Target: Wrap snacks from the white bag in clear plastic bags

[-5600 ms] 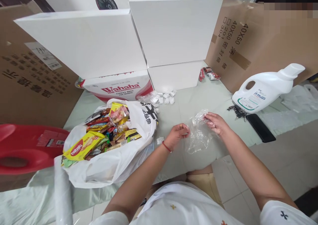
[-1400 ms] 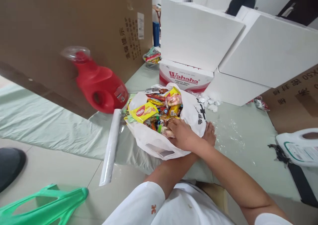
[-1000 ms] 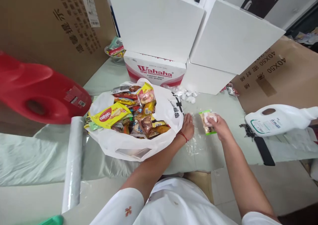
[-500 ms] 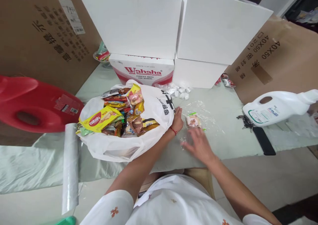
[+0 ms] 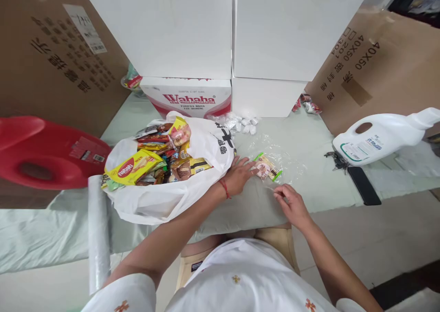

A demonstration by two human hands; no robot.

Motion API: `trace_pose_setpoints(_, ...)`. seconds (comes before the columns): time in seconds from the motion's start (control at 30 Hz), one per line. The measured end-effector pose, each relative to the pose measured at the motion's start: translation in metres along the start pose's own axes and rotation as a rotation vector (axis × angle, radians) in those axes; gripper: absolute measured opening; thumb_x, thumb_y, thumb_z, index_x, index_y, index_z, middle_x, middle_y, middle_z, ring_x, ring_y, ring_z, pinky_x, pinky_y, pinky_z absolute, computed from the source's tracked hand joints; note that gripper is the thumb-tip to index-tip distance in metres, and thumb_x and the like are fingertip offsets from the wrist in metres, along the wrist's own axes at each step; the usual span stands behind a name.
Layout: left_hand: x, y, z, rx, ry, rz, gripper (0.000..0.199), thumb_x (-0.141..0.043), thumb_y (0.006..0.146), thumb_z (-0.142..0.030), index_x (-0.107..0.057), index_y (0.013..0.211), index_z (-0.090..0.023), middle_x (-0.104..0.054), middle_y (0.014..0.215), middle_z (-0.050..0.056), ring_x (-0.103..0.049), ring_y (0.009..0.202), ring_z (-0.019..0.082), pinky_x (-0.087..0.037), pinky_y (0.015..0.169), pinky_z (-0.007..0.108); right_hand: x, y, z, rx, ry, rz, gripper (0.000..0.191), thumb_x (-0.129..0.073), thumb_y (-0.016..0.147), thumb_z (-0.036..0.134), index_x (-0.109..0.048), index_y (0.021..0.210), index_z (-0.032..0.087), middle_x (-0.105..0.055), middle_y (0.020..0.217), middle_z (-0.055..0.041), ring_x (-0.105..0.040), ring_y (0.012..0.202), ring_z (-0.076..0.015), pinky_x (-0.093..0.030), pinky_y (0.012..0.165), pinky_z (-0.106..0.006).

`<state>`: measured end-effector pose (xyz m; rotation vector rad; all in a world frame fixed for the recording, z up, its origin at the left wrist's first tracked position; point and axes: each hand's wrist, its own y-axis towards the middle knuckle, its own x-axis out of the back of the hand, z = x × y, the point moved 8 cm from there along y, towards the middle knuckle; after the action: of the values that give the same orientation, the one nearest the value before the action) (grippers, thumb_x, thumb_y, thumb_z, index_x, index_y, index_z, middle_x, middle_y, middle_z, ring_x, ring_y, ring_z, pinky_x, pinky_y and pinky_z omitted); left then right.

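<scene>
A small snack packet with green edges lies on the table, in or on a thin clear plastic bag. My left hand, a red string round its wrist, rests flat with fingers stretched towards the packet; its fingertips reach the packet's left side. My right hand is closed in a pinch on the near edge of the clear bag. Beside my left hand stands a white carrier bag full of wrapped snacks, with a yellow nabati packet on top.
White boxes stand at the back, with small white packets before them. A red jug and a plastic roll are at left. At right lie a white bottle, keys and a phone.
My left hand has moved from the carrier bag's side onto the clear bag by the snack packet. My right hand has drawn back and closed on the bag's edge. The packet has turned.
</scene>
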<state>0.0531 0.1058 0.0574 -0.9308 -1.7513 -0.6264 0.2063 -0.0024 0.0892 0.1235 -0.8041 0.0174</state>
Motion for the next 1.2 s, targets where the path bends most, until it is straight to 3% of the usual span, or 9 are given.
trace_pose_setpoints(0.2,0.002,0.033,-0.029,-0.124,-0.029,0.063,0.096,-0.061,0.062,-0.01,-0.04,0.154,-0.028,-0.042,0.16,0.007,-0.023,0.153,0.035,0.012,0.12,0.066,0.02,0.003,-0.012,-0.006,0.021,-0.044,0.017,-0.047,0.1,0.032,-0.059,0.093,0.023,-0.06,0.088,-0.0053,-0.057,0.087,-0.0215,-0.046,0.079,-0.035)
trace_pose_setpoints(0.33,0.001,0.048,-0.032,-0.149,-0.102,0.191,0.091,-0.063,0.066,-0.018,-0.04,0.153,-0.029,-0.038,0.162,0.008,-0.027,0.152,0.036,0.011,0.117,0.07,0.042,0.009,-0.027,-0.032,0.086,-0.158,0.019,-0.049,0.098,0.038,-0.06,0.093,0.023,-0.063,0.096,-0.0067,-0.058,0.094,-0.0221,-0.046,0.085,-0.035)
trace_pose_setpoints(0.47,0.001,0.051,-0.03,-0.16,-0.188,0.24,0.08,-0.066,0.076,-0.03,-0.038,0.151,-0.031,-0.035,0.163,0.01,-0.03,0.151,0.034,0.004,0.117,0.072,0.051,0.025,-0.062,-0.242,0.25,-0.198,0.023,-0.054,0.092,0.045,-0.058,0.092,0.023,-0.063,0.084,-0.0019,-0.058,0.076,-0.0181,-0.046,0.072,-0.03)
trace_pose_setpoints(0.6,-0.003,0.052,-0.034,-0.204,-0.178,0.238,0.059,-0.078,0.071,-0.042,-0.062,0.124,-0.025,-0.031,0.165,0.011,-0.03,0.151,0.035,0.003,0.121,0.065,0.049,0.049,-0.093,-0.389,0.402,-0.232,0.026,-0.059,0.084,0.048,-0.057,0.088,0.023,-0.058,0.068,0.0022,-0.054,0.063,-0.0161,-0.043,0.062,-0.028)
trace_pose_setpoints(0.7,-0.005,0.056,-0.032,-0.211,-0.219,0.234,0.027,-0.073,0.072,-0.023,-0.069,0.099,-0.021,-0.033,0.165,0.007,-0.032,0.151,0.033,0.003,0.122,0.063,0.049,0.066,-0.112,-0.459,0.472,-0.254,0.026,-0.062,0.078,0.046,-0.057,0.086,0.022,-0.056,0.064,0.0034,-0.052,0.058,-0.015,-0.04,0.056,-0.026)
trace_pose_setpoints(0.87,0.007,0.072,-0.006,-0.041,-0.694,0.07,0.014,-0.054,0.085,-0.019,-0.066,0.091,-0.022,-0.068,0.134,0.007,-0.058,0.131,0.023,-0.021,0.123,0.05,0.051,0.087,-0.139,-0.527,0.568,-0.247,0.03,-0.067,0.071,0.046,-0.059,0.085,0.021,-0.06,0.069,0.0024,-0.046,0.053,-0.0118,-0.032,0.048,-0.024)
trace_pose_setpoints(1.0,-0.001,0.083,0.02,0.163,-1.116,-0.061,0.008,-0.059,0.083,-0.027,-0.057,0.081,-0.02,-0.076,0.114,0.01,-0.067,0.113,0.022,-0.049,0.098,0.034,0.055,0.102,-0.156,-0.525,0.526,-0.217,0.036,-0.071,0.068,0.05,-0.064,0.083,0.018,-0.057,0.064,0.0035,-0.041,0.052,-0.0104,-0.031,0.048,-0.024)
trace_pose_setpoints(1.1,-0.012,0.087,0.039,0.308,-1.316,-0.182,0.016,-0.069,0.07,-0.02,-0.058,0.082,-0.018,-0.076,0.104,0.009,-0.07,0.098,0.02,-0.051,0.085,0.029,0.059,0.111,-0.168,-0.506,0.446,-0.226,0.037,-0.072,0.066,0.052,-0.066,0.078,0.017,-0.055,0.061,0.0042,-0.041,0.055,-0.0105,-0.033,0.053,-0.025)
trace_pose_setpoints(1.2,-0.019,0.086,0.061,0.463,-1.282,-0.28,0.021,-0.07,0.06,-0.012,-0.065,0.08,-0.016,-0.075,0.09,0.005,-0.068,0.082,0.016,-0.049,0.074,0.025,0.057,0.117,-0.18,-0.5,0.386,-0.215,0.036,-0.072,0.066,0.052,-0.065,0.074,0.018,-0.054,0.06,0.0046,-0.041,0.056,-0.011,-0.033,0.055,-0.026)
